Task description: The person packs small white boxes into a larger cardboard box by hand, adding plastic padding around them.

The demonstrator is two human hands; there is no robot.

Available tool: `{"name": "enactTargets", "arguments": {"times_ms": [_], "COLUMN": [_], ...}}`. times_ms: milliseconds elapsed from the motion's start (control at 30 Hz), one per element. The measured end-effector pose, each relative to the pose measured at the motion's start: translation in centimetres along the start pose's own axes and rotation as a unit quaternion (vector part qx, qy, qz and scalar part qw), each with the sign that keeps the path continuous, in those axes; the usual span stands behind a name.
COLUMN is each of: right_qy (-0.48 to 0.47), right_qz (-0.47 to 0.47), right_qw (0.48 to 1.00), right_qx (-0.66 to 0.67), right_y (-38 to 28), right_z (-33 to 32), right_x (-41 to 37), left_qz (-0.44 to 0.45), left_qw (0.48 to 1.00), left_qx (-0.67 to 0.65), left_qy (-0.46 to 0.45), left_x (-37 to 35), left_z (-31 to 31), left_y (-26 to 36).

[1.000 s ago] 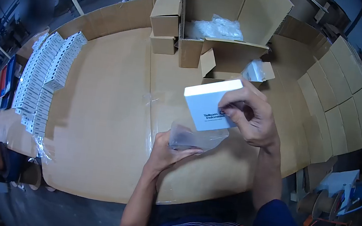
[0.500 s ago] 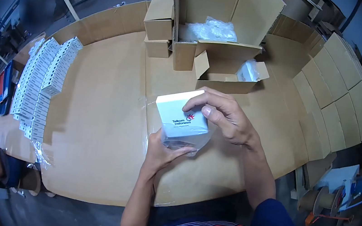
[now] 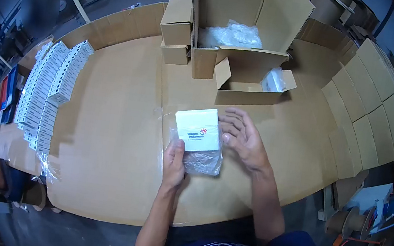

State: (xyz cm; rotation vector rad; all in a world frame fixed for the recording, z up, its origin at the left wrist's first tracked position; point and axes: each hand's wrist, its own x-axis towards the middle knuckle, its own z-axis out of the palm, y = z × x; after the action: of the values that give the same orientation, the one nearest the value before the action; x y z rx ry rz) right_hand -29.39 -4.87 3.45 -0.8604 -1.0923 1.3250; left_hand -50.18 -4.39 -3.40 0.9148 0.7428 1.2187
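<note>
The cardboard-covered table (image 3: 109, 111) is carrying cartons (image 3: 240, 24) at its back. The left hand (image 3: 173, 162) is pinching a clear bag (image 3: 204, 163) partly around a white box (image 3: 197, 129); the right hand (image 3: 242, 139) is hovering open beside it.

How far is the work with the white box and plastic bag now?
Done: many white boxes stand in rows at the left of the table. In hand: the left hand holds a clear plastic bag with the white box partly inside; the right hand is open beside it. Left: the box's top is not yet covered.
</note>
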Motion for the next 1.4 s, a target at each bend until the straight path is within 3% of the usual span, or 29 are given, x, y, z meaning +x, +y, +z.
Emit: {"name": "enactTargets", "arguments": {"times_ms": [200, 300, 433, 633, 733, 833, 867, 933, 1033, 1167, 1267, 1400], "right_qy": [0.116, 0.128, 0.149, 0.1, 0.108, 0.082, 0.075, 0.09, 0.092, 0.058, 0.044, 0.104], "right_qz": [0.034, -0.007, -0.067, -0.101, -0.142, -0.095, -0.051, -0.051, -0.088, -0.056, -0.063, 0.014], "right_qw": [0.982, 0.983, 0.983, 0.985, 0.969, 0.992, 0.996, 0.995, 0.992, 0.996, 0.996, 0.992], "right_qx": [0.145, 0.132, 0.085, 0.1, 0.173, 0.022, 0.015, 0.014, -0.001, -0.028, -0.035, -0.071], "right_y": [3.1, 4.2, 3.7, 3.0, 3.0, 3.4, 4.2, 4.1, 4.0, 4.4, 3.9, 4.1], "right_z": [0.9, 0.3, 0.8, 1.2, 2.3, 2.3, 1.8, 2.0, 2.2, 1.9, 2.0, 1.8], "right_x": [-1.8, -2.0, -1.9, -1.5, -0.9, -1.7, -1.9, -1.8, -1.5, -2.2, -2.3, -2.5], "left_qz": [0.04, 0.051, 0.141, 0.089, 0.049, 0.044, 0.046, 0.049, 0.108, -0.004, -0.005, -0.032], "left_qw": [0.996, 0.985, 0.963, 0.968, 0.994, 0.998, 0.997, 0.997, 0.974, 0.998, 0.998, 0.992], "left_qx": [0.074, 0.163, 0.231, 0.225, 0.1, 0.054, 0.051, 0.047, 0.199, 0.058, 0.047, 0.111], "left_qy": [-0.012, -0.015, 0.002, -0.068, -0.012, -0.012, -0.02, -0.039, -0.013, 0.022, 0.033, 0.056], "left_x": [0.6, 0.7, 0.7, 0.5, 0.6, 0.7, 0.8, 1.0, 1.1, 0.2, 0.2, 0.3], "left_z": [-0.2, -0.2, 2.7, 2.2, 2.5, 2.6, 2.5, 2.2, 2.0, 3.3, 3.3, 3.2], "left_y": [0.3, 0.7, 3.1, 3.3, 2.7, 3.0, 3.0, 2.8, 1.8, 2.3, 2.1, 1.9]}}
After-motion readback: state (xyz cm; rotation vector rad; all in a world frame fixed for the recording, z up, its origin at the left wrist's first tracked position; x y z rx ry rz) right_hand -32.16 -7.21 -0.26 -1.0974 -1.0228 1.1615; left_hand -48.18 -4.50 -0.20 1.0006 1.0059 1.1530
